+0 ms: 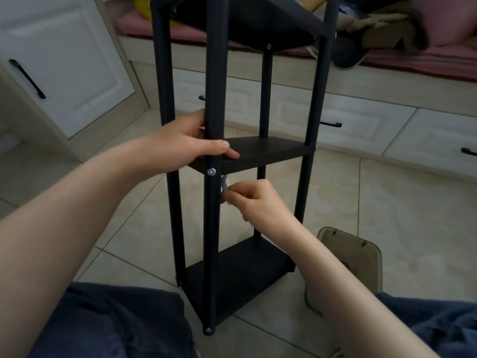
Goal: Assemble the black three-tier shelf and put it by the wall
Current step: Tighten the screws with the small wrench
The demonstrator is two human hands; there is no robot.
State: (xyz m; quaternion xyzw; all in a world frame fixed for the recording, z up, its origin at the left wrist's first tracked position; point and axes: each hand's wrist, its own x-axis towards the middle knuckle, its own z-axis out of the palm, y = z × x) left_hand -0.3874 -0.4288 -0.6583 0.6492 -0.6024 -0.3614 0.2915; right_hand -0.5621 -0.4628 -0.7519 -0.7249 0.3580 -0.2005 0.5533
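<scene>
The black three-tier shelf (260, 151) stands upright on the tiled floor between my knees, with four black posts and three black boards. My left hand (188, 143) grips the near front post at the middle board, thumb lying along the board's edge. A silver screw (211, 172) sits in that post at the middle board's corner. Just below and to the right of it, my right hand (254, 198) pinches a small silver hex key (224, 184) that points up under the board. Another screw shows at the post's foot (208, 330).
White cabinet doors and drawers with black handles (27, 78) line the left and back. A bench with a pink cushion (426, 60) carries clothes and bags behind the shelf. A beige slipper (353, 257) lies on the floor to the right. My knees fill the bottom corners.
</scene>
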